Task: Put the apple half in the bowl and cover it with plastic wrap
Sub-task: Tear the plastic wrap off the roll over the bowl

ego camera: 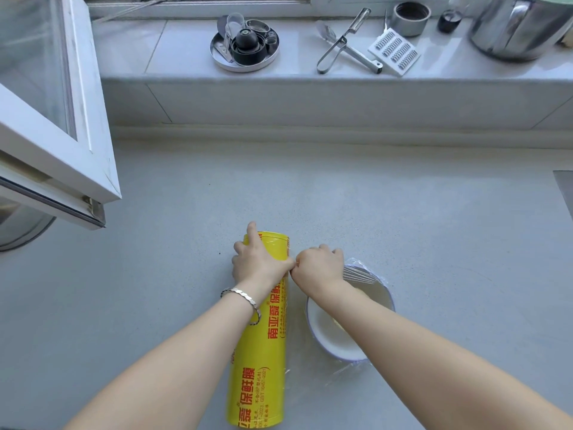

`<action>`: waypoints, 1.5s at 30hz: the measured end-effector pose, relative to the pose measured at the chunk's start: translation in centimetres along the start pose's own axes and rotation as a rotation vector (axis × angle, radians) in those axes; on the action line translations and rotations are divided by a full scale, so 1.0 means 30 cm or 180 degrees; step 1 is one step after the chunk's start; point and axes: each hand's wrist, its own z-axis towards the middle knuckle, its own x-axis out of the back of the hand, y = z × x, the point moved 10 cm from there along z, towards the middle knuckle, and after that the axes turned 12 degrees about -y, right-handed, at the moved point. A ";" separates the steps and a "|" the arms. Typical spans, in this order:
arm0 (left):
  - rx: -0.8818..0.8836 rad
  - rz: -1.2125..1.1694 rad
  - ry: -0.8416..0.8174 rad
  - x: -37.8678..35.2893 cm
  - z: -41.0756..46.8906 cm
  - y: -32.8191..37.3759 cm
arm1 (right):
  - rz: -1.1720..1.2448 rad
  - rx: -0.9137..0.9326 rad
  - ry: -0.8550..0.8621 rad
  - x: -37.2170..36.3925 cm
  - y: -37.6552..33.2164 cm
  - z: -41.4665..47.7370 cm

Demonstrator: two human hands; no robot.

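Two bare hands work at the near centre of a grey speckled counter (403, 212). The apple half cannot be made out: the right forearm crosses the white bowl (328, 333) and hides most of its inside, leaving only a faint yellowish patch under the arm. The bowl sits at about 5 o'clock from the hands, just beside the roll. Clear plastic wrap (359, 271) lies gathered in creases over the bowl's far rim and trails onto the counter at its near side; whether it covers the whole bowl cannot be told.

The yellow roll of plastic wrap (263, 367) lies flat, its long axis running from 6 o'clock to 12 o'clock, the far end pointing towards the window ledge; its near end is cut off by the frame's lower edge. Red characters run along its length.

The left hand (257, 262), a silver bracelet (245, 297) on its wrist, presses down on the roll's far end, fingers curled over it and index finger extended. The right hand (319, 265) is closed in a fist touching the left, pinching the film at the roll's right edge.

At 12 o'clock a tiled ledge (186, 51) carries a round tin of small parts (245, 45), a peeler (341, 41), a white grater (393, 52) and a steel pot (524, 26), partly cut off. At 9 o'clock an open white window frame (62, 125) overhangs the counter.
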 end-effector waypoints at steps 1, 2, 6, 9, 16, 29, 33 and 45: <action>-0.0014 -0.0024 0.0016 0.003 0.002 -0.002 | -0.0032 -0.0033 -0.0024 -0.002 -0.003 0.003; -0.0024 -0.0047 0.0028 0.005 0.002 -0.003 | -0.0055 -0.0069 -0.0058 -0.007 -0.004 0.005; -0.0065 -0.0105 0.0048 0.013 -0.001 -0.003 | -0.0053 -0.0190 -0.0110 -0.009 0.001 0.010; -0.0105 -0.0230 0.0023 0.021 -0.003 -0.008 | 0.0214 -0.0065 -0.0008 0.015 -0.013 0.023; -0.0244 -0.0415 -0.0089 0.038 0.003 -0.015 | 0.0792 0.0281 -0.0060 0.004 -0.054 0.050; -0.0447 -0.0671 -0.0348 0.025 0.018 -0.050 | 0.1231 0.0472 -0.0303 0.029 0.032 0.045; -0.0394 -0.0771 -0.0406 0.037 0.030 -0.079 | 0.1119 0.0536 -0.0759 -0.045 0.027 -0.005; -0.0312 -0.1052 -0.0085 0.037 0.006 -0.111 | 0.0330 0.1633 0.0597 -0.027 -0.071 -0.156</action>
